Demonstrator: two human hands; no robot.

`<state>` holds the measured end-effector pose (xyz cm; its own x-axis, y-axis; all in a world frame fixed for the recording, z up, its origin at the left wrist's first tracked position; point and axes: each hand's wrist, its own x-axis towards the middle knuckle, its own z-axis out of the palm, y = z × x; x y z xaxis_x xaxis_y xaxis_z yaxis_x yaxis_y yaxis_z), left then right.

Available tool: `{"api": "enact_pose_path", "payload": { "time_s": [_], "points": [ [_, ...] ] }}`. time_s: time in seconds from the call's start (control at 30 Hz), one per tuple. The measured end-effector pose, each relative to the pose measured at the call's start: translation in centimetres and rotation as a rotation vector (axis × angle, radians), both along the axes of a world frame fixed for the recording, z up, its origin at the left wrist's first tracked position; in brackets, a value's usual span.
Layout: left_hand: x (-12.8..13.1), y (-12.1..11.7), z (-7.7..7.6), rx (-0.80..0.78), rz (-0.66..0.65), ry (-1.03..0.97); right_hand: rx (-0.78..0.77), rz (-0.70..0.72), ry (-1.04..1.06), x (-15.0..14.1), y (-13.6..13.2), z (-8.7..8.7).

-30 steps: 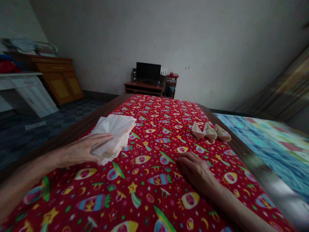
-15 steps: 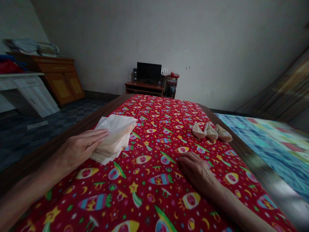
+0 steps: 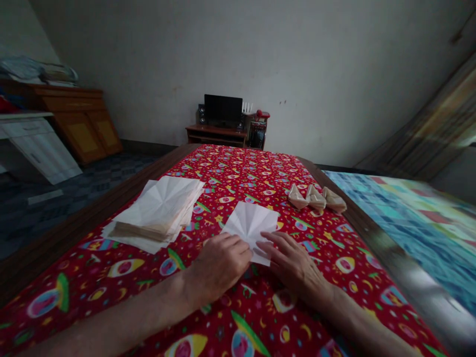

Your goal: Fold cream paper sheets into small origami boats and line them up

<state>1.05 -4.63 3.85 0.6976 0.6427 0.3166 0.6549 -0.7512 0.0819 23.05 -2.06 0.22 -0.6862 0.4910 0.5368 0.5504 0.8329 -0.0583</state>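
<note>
A single white creased paper sheet (image 3: pixel 251 230) with radiating fold lines is held flat on the red rocket-print cloth (image 3: pixel 260 186) between both hands. The left hand (image 3: pixel 219 265) is open and palm-down, its fingertips touching the sheet's lower left edge. The right hand (image 3: pixel 293 265) is also open, its fingers (image 3: pixel 269 239) spread across the lower right part of the sheet. Neither hand is closed or gripping – the sheet is only pressed from above.

To the left of the hands, a thick stack of creased white paper sheets (image 3: pixel 158 206) lies on the cloth, its top sheet showing the same radiating folds. Three small folded beige paper pieces (image 3: pixel 316 197) are lined up side by side farther ahead, near the right edge of the cloth.

The cloth covers a surface with a dark wooden edge (image 3: pixel 106 206). A blue patterned cover (image 3: pixel 409 223) is seen to the right. A black flat screen (image 3: pixel 223 109) stands on a low wooden stand (image 3: pixel 215 135) by the far wall, and an orange-brown wooden cabinet (image 3: pixel 82 124) is at far left.
</note>
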Motion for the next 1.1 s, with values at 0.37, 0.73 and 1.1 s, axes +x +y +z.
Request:
{"api": "enact_pose_path", "payload": {
  "time_s": [0.37,0.73,1.1],
  "points": [
    [-6.3,1.8,-2.9,-0.155,-0.074,-0.249,-0.216,0.177,0.271,0.6,0.3,-0.8],
    [-6.7,2.5,-3.2,-0.174,-0.152,-0.294,-0.265,0.223,0.236,0.6,-0.8,0.2],
    [-5.6,1.4,-4.3,-0.307,0.124,-0.441,-0.581,-0.144,0.309,0.3,-1.2,0.6]
  ]
}}
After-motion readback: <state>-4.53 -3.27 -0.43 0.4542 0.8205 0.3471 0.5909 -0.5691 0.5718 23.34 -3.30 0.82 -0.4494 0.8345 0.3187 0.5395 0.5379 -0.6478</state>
